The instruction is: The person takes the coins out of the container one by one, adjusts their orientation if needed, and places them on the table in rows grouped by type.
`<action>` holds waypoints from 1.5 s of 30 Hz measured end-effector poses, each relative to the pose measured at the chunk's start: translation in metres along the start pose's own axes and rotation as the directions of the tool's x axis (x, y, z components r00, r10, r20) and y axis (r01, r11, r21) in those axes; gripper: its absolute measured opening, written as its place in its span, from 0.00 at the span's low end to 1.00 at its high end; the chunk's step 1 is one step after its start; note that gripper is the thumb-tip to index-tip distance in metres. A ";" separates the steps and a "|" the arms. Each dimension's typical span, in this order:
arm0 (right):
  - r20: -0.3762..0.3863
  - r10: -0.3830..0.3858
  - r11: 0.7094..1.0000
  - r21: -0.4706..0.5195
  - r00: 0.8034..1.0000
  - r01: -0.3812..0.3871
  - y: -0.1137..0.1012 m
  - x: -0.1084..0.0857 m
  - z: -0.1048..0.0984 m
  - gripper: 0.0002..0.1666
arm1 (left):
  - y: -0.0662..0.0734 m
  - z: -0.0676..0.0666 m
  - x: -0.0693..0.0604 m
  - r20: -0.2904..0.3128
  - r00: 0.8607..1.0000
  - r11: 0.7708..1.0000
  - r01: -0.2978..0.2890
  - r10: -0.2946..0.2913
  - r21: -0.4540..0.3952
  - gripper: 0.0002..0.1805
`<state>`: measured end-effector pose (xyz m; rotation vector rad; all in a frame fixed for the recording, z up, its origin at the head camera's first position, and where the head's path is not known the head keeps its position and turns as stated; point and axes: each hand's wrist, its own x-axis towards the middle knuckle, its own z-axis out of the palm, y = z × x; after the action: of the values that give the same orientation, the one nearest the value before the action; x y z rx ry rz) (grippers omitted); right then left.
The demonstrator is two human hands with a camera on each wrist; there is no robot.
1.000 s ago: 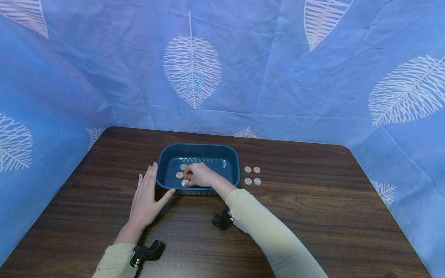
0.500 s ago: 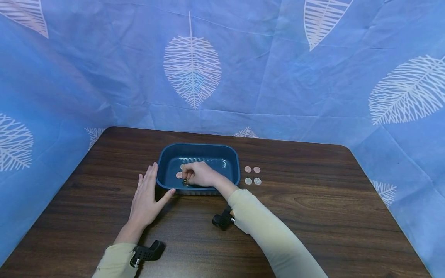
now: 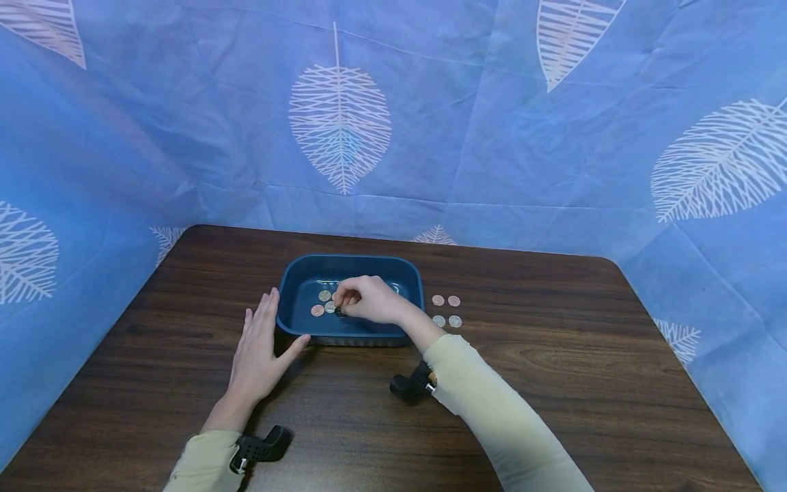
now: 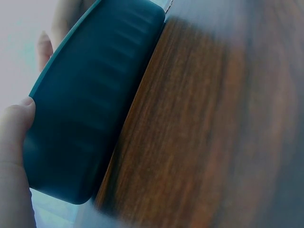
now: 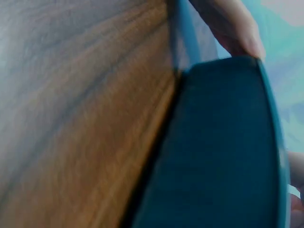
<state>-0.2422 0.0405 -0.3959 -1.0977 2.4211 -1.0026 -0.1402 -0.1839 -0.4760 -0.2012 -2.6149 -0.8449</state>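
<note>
A dark blue rectangular plastic tub (image 3: 295, 321) stands on the table, with several coins lying on its floor, among them a copper coin (image 3: 317, 311) and a silver coin (image 3: 330, 307). My right hand (image 3: 375, 301) reaches inside over the front rim and pinches a dark-looking coin (image 3: 340, 312) between thumb and fingers, close to the floor. My left hand (image 3: 258, 359) lies along the left front corner, its fingers straight against the side. In the left wrist view the thumb (image 4: 14, 118) touches the tub's rim. The right wrist view shows mostly the tub's outer wall (image 5: 223, 147).
Right of the tub, two copper coins (image 3: 453, 301) lie in a row, with two silver coins (image 3: 455, 321) in a row nearer me. The dark wooden table (image 3: 553, 383) is backed by a blue cloth (image 3: 430, 137) with white leaf prints.
My right hand has moved right and slightly away from me inside the tub, pinching a coin. More coins show to the left of its fingertips. The left hand has stayed put.
</note>
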 end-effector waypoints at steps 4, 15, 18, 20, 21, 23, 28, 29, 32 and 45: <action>-0.033 0.015 1.000 0.002 0.999 -0.015 0.001 -0.012 -0.013 0.07 | 0.000 0.000 0.000 -0.002 1.000 1.000 0.005 -0.005 0.002 0.49; -0.119 0.095 0.993 0.076 0.988 -0.086 0.021 -0.056 -0.053 0.06 | 0.001 0.000 0.000 -0.004 1.000 1.000 0.004 -0.004 0.010 0.49; -0.163 0.140 0.988 0.093 0.977 -0.126 0.028 -0.072 -0.065 0.05 | 0.001 0.001 0.001 -0.002 1.000 1.000 0.002 -0.001 0.012 0.49; -0.188 0.161 0.985 0.096 0.969 -0.145 0.031 -0.082 -0.073 0.05 | 0.001 0.000 0.001 0.000 1.000 1.000 0.002 -0.002 0.007 0.49; -0.198 0.166 0.984 0.094 0.966 -0.150 0.033 -0.087 -0.076 0.05 | 0.001 0.000 0.001 0.001 1.000 1.000 0.002 -0.002 0.004 0.49; -0.213 0.179 0.983 0.085 0.961 -0.165 0.036 -0.096 -0.082 0.06 | 0.001 0.000 0.001 0.003 1.000 1.000 0.002 -0.002 -0.001 0.49; -0.227 0.209 0.977 0.079 0.951 -0.196 0.046 -0.112 -0.087 0.06 | 0.001 -0.001 0.000 0.001 1.000 1.000 0.002 -0.002 -0.005 0.49; -0.227 0.215 0.976 0.080 0.950 -0.202 0.048 -0.115 -0.088 0.06 | 0.001 -0.001 0.000 0.000 1.000 1.000 0.001 -0.001 -0.003 0.49; -0.231 0.227 0.974 0.075 0.946 -0.215 0.051 -0.122 -0.087 0.06 | 0.002 -0.002 0.000 0.000 1.000 1.000 0.001 -0.001 -0.006 0.49; -0.246 0.285 0.959 0.063 0.926 -0.278 0.057 -0.144 -0.089 0.06 | 0.000 -0.001 0.000 -0.001 1.000 1.000 0.003 -0.003 0.001 0.49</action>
<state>-0.2238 0.2168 -0.3750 -0.6156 2.6572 -1.1295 -0.1398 -0.1840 -0.4753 -0.1963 -2.6150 -0.8441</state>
